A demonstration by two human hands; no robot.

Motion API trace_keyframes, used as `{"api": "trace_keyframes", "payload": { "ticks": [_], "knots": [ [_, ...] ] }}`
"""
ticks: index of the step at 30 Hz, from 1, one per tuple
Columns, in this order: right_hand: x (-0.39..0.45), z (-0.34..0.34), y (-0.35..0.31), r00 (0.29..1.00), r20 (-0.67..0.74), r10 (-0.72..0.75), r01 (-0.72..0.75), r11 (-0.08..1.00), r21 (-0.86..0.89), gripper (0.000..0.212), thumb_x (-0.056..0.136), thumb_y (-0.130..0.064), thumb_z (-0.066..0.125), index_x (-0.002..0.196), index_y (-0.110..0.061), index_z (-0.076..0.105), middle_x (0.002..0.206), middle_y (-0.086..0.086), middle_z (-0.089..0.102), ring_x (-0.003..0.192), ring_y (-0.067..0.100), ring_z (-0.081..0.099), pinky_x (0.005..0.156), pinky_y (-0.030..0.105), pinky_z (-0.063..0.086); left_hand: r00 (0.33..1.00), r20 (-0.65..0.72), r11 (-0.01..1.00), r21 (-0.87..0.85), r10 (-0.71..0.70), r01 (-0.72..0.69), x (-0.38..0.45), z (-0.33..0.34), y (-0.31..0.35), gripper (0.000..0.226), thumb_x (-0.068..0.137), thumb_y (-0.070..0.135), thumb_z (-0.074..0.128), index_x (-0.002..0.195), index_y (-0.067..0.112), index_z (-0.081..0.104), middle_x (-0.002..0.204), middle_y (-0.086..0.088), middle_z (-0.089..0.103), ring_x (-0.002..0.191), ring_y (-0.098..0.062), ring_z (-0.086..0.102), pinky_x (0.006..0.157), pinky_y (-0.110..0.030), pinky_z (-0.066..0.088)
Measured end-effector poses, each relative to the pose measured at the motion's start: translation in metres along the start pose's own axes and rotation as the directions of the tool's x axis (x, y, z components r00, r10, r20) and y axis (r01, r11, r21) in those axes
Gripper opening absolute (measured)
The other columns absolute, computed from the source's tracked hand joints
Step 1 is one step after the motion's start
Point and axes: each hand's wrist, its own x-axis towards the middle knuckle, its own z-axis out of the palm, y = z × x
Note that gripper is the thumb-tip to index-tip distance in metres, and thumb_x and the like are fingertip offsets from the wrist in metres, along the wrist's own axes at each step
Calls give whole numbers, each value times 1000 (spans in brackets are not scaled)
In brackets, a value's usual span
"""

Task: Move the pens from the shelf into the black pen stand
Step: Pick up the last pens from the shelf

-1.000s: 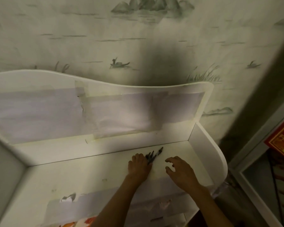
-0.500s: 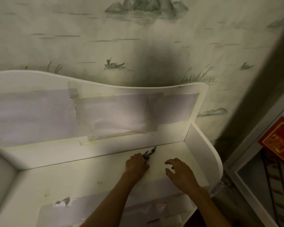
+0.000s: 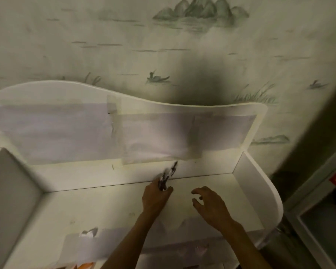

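We note the shelf [image 3: 97, 206] as smooth, white-painted board with a faint sheen. Paper sheets [image 3: 52, 133] taped on its back panel look matt; the tape [image 3: 112, 107] is glossy and translucent. The wall [image 3: 124, 45] reads as matt printed wallpaper. The pens [image 3: 168, 174], blurred, are possibly dark plastic.

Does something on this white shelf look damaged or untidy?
Yes. The paper lining on the shelf floor is torn near its front left corner, and the taped sheets on the back panel overlap unevenly.
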Motion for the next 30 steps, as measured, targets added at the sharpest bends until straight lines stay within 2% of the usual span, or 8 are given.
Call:
{"api": "trace_keyframes", "payload": {
  "ticks": [4, 8, 13, 16, 18, 20, 24, 30],
  "knots": [
    [1, 3, -2, 1000, 15, -27, 27, 999, -17, 29, 97, -35, 56, 125, -28, 59, 124, -10, 57, 104, 6, 57, 73, 9, 29, 961, -277, 930, -359, -25, -80, 1, -13, -4, 27, 87, 32, 76, 88, 6, 71, 54, 14, 54, 52, 2, 49, 53, -14, 36],
    [1, 7, -5, 999, 24, -36, 36, 999, -24, 29, 97, -35, 56, 124, -28, 59, 123, -11, 57, 103, 5, 56, 72, 6, 30, 937, -331, 805, -582, -109, -112, 0, -24, -3, 20, 86, 30, 75, 82, 10, 71, 60, 19, 60, 60, 7, 52, 62, -9, 43],
    [3, 12, -9, 999, 39, -35, 36, 999, -40, 28, 97, -36, 55, 124, -30, 59, 123, -12, 57, 105, 5, 56, 79, 14, 32, 957, -271, 835, -546, -106, -62, -6, -24, -28, 10, 88, 29, 73, 97, 33, 74, 82, 27, 71, 82, 12, 63, 75, -7, 46],
    [3, 12, -13, 998, 47, -39, 40, 999, -34, 28, 97, -36, 54, 124, -29, 59, 123, -12, 57, 105, 6, 56, 81, 16, 34, 969, -204, 890, -455, -142, 35, -1, -20, -48, 20, 90, 25, 71, 109, 20, 76, 97, 7, 76, 92, -8, 69, 81, -27, 52],
    [3, 12, -17, 998, 44, -47, 48, 998, -31, 28, 97, -36, 54, 124, -29, 59, 124, -12, 57, 105, 6, 56, 81, 16, 34, 963, -165, 883, -454, -214, 119, 4, -21, -49, 21, 90, 25, 71, 104, 9, 75, 88, -7, 76, 82, -22, 70, 71, -34, 51],
    [4, 10, -22, 997, 39, -61, 62, 998, -22, 29, 97, -36, 55, 125, -28, 59, 124, -11, 57, 106, 7, 57, 82, 17, 35, 955, -164, 865, -481, -248, 141, 5, -27, -42, 15, 91, 27, 69, 91, 13, 73, 71, -4, 71, 71, -25, 68, 65, -34, 49],
    [9, 4, -38, 996, 43, -80, 80, 997, 20, 29, 97, -35, 55, 124, -28, 60, 125, -11, 57, 108, 8, 58, 88, 20, 41, 969, -161, 912, -394, -188, 112, 0, -45, -26, 39, 92, 47, 65, 65, 20, 55, 55, 5, 56, 53, -6, 51, 55, -24, 42],
    [23, -3, -84, 987, 7, -160, 159, 984, 86, 28, 94, -30, 59, 122, -27, 63, 123, -11, 59, 106, 7, 58, 87, 17, 41, 992, -2, 922, -371, -124, 115, -10, -74, -36, 15, 95, 30, 62, 90, 18, 55, 72, -5, 58, 63, -18, 50, 60, -36, 44]
  ]
}}
